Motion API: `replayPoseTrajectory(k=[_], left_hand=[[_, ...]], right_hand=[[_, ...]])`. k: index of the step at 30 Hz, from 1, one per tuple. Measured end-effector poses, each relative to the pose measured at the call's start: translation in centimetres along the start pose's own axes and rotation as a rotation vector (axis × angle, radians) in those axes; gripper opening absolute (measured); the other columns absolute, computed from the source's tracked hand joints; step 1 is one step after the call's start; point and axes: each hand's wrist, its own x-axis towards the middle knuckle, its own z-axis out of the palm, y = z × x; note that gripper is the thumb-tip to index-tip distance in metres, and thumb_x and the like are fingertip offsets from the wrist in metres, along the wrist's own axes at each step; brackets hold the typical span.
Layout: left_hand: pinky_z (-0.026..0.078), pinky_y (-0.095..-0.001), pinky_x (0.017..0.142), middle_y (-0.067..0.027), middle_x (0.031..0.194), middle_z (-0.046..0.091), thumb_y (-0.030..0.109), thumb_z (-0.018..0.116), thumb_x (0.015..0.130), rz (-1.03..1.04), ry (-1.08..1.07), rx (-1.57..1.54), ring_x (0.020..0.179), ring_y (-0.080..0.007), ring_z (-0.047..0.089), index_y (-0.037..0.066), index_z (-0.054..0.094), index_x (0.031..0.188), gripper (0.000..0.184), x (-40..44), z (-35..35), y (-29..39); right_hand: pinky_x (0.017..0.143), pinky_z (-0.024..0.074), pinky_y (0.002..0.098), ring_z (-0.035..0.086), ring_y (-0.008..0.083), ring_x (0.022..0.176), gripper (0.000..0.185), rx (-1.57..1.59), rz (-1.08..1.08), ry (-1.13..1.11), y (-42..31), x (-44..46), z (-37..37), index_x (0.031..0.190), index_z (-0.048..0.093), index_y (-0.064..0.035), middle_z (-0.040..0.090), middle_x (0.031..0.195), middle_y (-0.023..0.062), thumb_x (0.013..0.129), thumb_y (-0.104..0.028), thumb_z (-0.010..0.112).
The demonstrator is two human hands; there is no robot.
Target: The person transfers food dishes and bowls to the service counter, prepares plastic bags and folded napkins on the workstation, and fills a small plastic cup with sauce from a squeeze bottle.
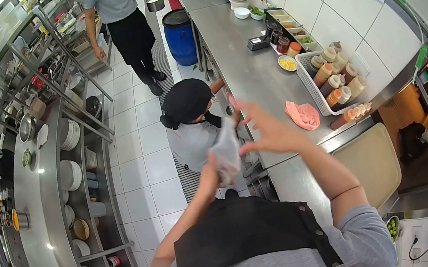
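Note:
My left hand (209,175) is closed on a crumpled, see-through plastic bag (225,151), which hangs in front of my chest above the floor. Whatever the bag may contain cannot be made out. To its right, my right hand (271,128) is raised with fingers spread and nothing visible in them. Its fingertips come close to the bag; whether they touch it is unclear. A pink cloth (302,115) lies on the steel counter (244,42) just beyond my right hand.
A co-worker in a black head covering (185,101) crouches directly ahead by the counter. Another person (120,24) stands farther off holding a metal pot (155,3). Sauce bottles fill a white basket (310,79). A beige tray (365,164) lies right; plate shelves (82,214) stand left.

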Motion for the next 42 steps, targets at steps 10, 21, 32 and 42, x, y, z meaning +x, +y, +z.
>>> replayPoseTrajectory(k=[10,21,32,42], left_hand=[[0.038,-0.0232,0.054,0.0019,0.071,0.059,0.042,0.061,0.095,0.029,-0.175,0.340,0.061,-0.0054,0.048,0.001,0.070,0.085,0.044,6.0,1.5,0.9],[0.036,-0.0223,0.051,0.0050,0.065,0.055,0.043,0.052,0.101,0.076,-0.076,0.035,0.056,-0.0035,0.046,0.006,0.062,0.076,0.045,6.5,2.7,-2.0],[0.041,-0.0218,0.054,0.0026,0.075,0.063,0.042,0.047,0.102,0.231,0.034,0.168,0.061,-0.0044,0.052,0.001,0.067,0.104,0.046,7.6,1.7,-1.5],[0.034,-0.0234,0.044,0.0042,0.059,0.053,0.047,0.047,0.101,0.246,0.155,0.016,0.048,-0.0040,0.045,0.004,0.064,0.078,0.052,6.9,0.7,-1.4]], right_hand=[[0.072,0.0501,0.0274,0.062,0.0124,0.082,0.018,0.383,0.425,0.408,8.0,-4.0,-1.4,0.097,0.068,0.0020,0.065,0.085,0.0049,0.081,-0.004,0.073],[0.089,0.0477,0.0322,0.055,0.0198,0.108,0.065,1.054,0.272,0.299,11.7,-5.0,7.4,0.141,0.032,-0.0014,0.055,0.119,0.0138,0.090,-0.019,0.068],[0.070,0.0452,0.0220,0.055,0.0064,0.072,0.009,0.796,0.434,0.575,12.7,-1.4,8.1,0.097,0.064,0.0015,0.063,0.084,0.0004,0.091,-0.005,0.065],[0.078,0.0468,0.0249,0.057,0.0114,0.081,0.027,0.796,0.450,0.708,8.0,1.1,3.8,0.107,0.060,0.0041,0.062,0.091,0.0065,0.086,-0.009,0.071]])
